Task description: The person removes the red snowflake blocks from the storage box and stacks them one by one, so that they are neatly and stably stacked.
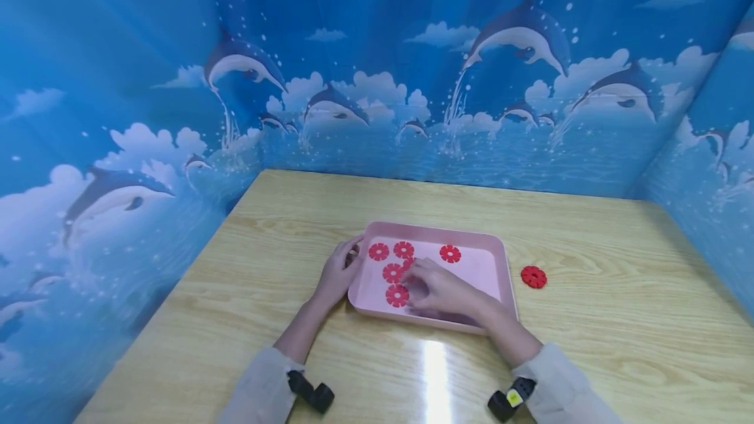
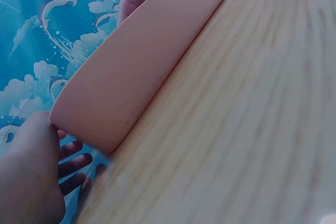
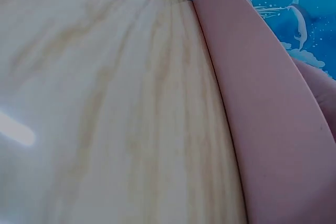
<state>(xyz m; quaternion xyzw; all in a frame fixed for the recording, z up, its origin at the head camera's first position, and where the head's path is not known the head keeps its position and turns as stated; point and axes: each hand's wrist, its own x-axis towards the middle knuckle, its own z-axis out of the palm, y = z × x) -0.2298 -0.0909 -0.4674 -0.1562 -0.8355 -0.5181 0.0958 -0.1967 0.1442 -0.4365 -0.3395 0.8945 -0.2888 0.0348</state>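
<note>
In the head view, a shallow pink tray (image 1: 377,315) holds several flat red discs with notched rims, like snowflake building pieces. My right hand (image 1: 442,288) reaches over the tray with bent fingers beside a red notched disc (image 1: 397,295). Partly hidden behind its index finger is another notched disc (image 1: 408,262); whether the fingers pinch it cannot be seen. My left hand (image 1: 340,270) rests against the tray's left wall. In the left wrist view, the left thumb (image 2: 32,135) touches the rim near a corner, and the other fingers (image 2: 75,165) spread loosely outside the tray.
A thicker red notched piece (image 1: 534,277), perhaps a stack, lies on the wooden table (image 1: 618,300) right of the tray. One disc (image 1: 450,254) lies apart near the tray's back wall. A blue dolphin-print curtain (image 1: 377,84) stands behind the table and at both sides.
</note>
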